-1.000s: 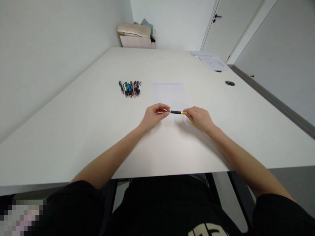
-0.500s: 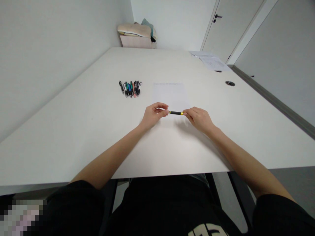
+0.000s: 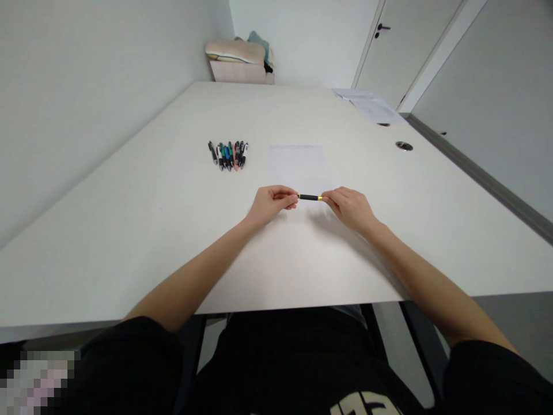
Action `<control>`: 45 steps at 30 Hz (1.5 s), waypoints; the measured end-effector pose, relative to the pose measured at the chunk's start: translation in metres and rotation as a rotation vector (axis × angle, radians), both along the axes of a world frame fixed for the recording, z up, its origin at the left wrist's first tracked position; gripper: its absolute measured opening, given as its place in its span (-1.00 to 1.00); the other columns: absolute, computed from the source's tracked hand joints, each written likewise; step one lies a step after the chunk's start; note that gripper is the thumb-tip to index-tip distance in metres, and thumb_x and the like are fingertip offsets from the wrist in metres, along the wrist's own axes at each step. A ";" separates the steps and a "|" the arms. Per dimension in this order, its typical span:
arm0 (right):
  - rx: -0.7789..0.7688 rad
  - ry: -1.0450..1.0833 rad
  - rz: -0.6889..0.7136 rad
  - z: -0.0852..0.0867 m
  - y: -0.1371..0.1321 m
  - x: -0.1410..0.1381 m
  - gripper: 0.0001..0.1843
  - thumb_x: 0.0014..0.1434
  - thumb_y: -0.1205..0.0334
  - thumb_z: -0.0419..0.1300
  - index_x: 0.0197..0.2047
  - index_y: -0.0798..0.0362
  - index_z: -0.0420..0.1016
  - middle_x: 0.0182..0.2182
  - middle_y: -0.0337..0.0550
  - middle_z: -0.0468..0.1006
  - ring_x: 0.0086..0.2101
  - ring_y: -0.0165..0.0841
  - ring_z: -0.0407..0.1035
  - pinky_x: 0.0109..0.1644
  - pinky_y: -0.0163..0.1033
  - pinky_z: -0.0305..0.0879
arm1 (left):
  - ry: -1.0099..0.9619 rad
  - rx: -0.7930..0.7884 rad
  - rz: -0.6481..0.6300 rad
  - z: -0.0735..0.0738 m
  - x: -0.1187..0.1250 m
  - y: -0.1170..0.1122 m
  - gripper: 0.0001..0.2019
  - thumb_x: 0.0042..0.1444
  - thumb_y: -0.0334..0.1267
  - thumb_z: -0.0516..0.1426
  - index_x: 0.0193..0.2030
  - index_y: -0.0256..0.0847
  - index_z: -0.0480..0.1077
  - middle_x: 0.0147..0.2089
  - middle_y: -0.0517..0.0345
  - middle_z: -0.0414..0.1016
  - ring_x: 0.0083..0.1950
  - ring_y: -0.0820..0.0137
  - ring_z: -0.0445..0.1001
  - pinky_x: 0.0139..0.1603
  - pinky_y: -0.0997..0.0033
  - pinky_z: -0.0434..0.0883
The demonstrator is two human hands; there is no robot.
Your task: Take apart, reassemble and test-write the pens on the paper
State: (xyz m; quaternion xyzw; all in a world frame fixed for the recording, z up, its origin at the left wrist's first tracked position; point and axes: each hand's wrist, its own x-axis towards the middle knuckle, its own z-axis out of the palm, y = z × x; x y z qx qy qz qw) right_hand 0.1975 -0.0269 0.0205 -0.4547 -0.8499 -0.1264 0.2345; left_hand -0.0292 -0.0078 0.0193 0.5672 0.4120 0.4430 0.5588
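A black pen with a yellow band lies crosswise between my two hands, just above the near part of a white sheet of paper. My left hand pinches its left end with closed fingers. The pen's right end is gripped by my right hand, fingers curled round it. Both hands rest low over the white table.
A row of several coloured pens lies to the left of the sheet. More papers lie at the far right, near a round cable hole. A small cabinet with folded cloth stands beyond the table. A door is at the right.
My left fingers have closed a little further over the pen's left end, so less of the pen shows. The right hand and the pen have hardly moved.
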 end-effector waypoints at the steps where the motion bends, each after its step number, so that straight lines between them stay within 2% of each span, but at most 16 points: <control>1: 0.005 0.002 -0.004 0.000 0.000 0.000 -0.63 0.32 0.12 -0.08 -0.27 0.06 0.50 -0.43 -0.12 0.58 -0.43 -0.37 0.38 -0.36 -0.27 0.14 | -0.006 0.014 0.001 -0.001 0.000 0.000 -0.65 -0.23 -0.10 0.34 -0.33 -0.31 0.51 -0.42 0.07 0.53 -0.39 0.41 0.50 -0.21 0.31 0.47; 7: 0.017 -0.011 0.011 -0.001 0.000 -0.002 -0.64 0.32 0.14 -0.07 -0.26 0.06 0.51 -0.46 -0.14 0.57 -0.45 -0.38 0.38 -0.37 -0.29 0.14 | 0.062 0.153 -0.010 -0.004 -0.001 0.001 -0.82 -0.20 -0.24 0.30 -0.41 -0.26 0.54 -0.34 0.09 0.57 -0.26 0.38 0.51 -0.08 0.31 0.42; 10: 0.027 -0.009 0.004 -0.001 0.000 -0.002 -0.65 0.32 0.13 -0.06 -0.26 0.06 0.51 -0.46 -0.15 0.57 -0.45 -0.38 0.37 -0.38 -0.29 0.15 | 0.075 0.132 -0.001 -0.001 0.000 -0.001 -0.78 -0.19 -0.22 0.30 -0.37 -0.27 0.54 -0.32 0.07 0.57 -0.27 0.37 0.51 -0.11 0.32 0.43; 15: 0.006 -0.007 0.002 0.000 -0.001 -0.003 -0.64 0.33 0.13 -0.08 -0.26 0.06 0.50 -0.45 -0.13 0.57 -0.44 -0.39 0.37 -0.36 -0.30 0.15 | -0.057 0.070 0.029 0.001 0.002 -0.002 -0.66 -0.18 -0.09 0.32 -0.31 -0.30 0.48 -0.30 0.02 0.57 -0.33 0.40 0.52 -0.20 0.34 0.46; 21: -0.013 -0.031 0.005 0.000 -0.001 -0.003 -0.64 0.33 0.13 -0.08 -0.25 0.07 0.50 -0.44 -0.13 0.57 -0.43 -0.38 0.37 -0.35 -0.30 0.14 | -0.047 0.126 0.028 -0.005 0.001 0.003 -0.64 -0.21 -0.15 0.35 -0.29 -0.31 0.48 -0.26 0.04 0.56 -0.29 0.44 0.50 -0.14 0.37 0.44; 23: -0.016 -0.028 0.005 0.000 -0.001 -0.002 -0.63 0.33 0.13 -0.10 -0.24 0.08 0.50 -0.43 -0.13 0.58 -0.43 -0.38 0.37 -0.35 -0.30 0.13 | -0.016 0.101 0.036 -0.006 0.000 0.004 -0.62 -0.21 -0.14 0.34 -0.26 -0.33 0.49 -0.26 0.02 0.56 -0.29 0.43 0.50 -0.16 0.36 0.44; 31: 0.014 -0.035 -0.003 -0.002 -0.001 -0.002 -0.61 0.33 0.12 -0.10 -0.25 0.07 0.50 -0.44 -0.14 0.58 -0.43 -0.38 0.37 -0.36 -0.29 0.14 | 0.038 -0.104 -0.009 0.001 -0.001 0.001 -0.58 -0.25 -0.03 0.35 -0.35 -0.36 0.49 -0.48 0.06 0.53 -0.46 0.43 0.49 -0.31 0.36 0.49; 34: 0.007 -0.035 -0.002 -0.003 0.000 -0.001 -0.62 0.33 0.13 -0.10 -0.25 0.07 0.51 -0.43 -0.14 0.59 -0.42 -0.39 0.38 -0.36 -0.30 0.15 | -0.005 -0.077 -0.020 0.000 -0.001 0.000 -0.59 -0.28 -0.09 0.37 -0.33 -0.35 0.49 -0.49 0.10 0.52 -0.44 0.43 0.50 -0.28 0.37 0.49; 40: 0.007 -0.022 -0.006 -0.001 -0.001 -0.001 -0.62 0.33 0.12 -0.09 -0.26 0.06 0.51 -0.44 -0.14 0.58 -0.44 -0.39 0.37 -0.36 -0.29 0.14 | -0.008 0.036 -0.027 -0.005 -0.001 0.001 -0.67 -0.22 -0.16 0.35 -0.32 -0.33 0.51 -0.47 0.12 0.53 -0.41 0.45 0.50 -0.26 0.41 0.47; 45: 0.029 -0.033 -0.001 0.000 -0.001 -0.002 -0.63 0.33 0.13 -0.08 -0.26 0.08 0.51 -0.47 -0.15 0.57 -0.45 -0.39 0.37 -0.37 -0.30 0.13 | -0.020 0.005 -0.007 -0.004 0.000 0.001 -0.61 -0.21 -0.06 0.34 -0.30 -0.33 0.52 -0.43 0.05 0.55 -0.38 0.41 0.52 -0.23 0.36 0.48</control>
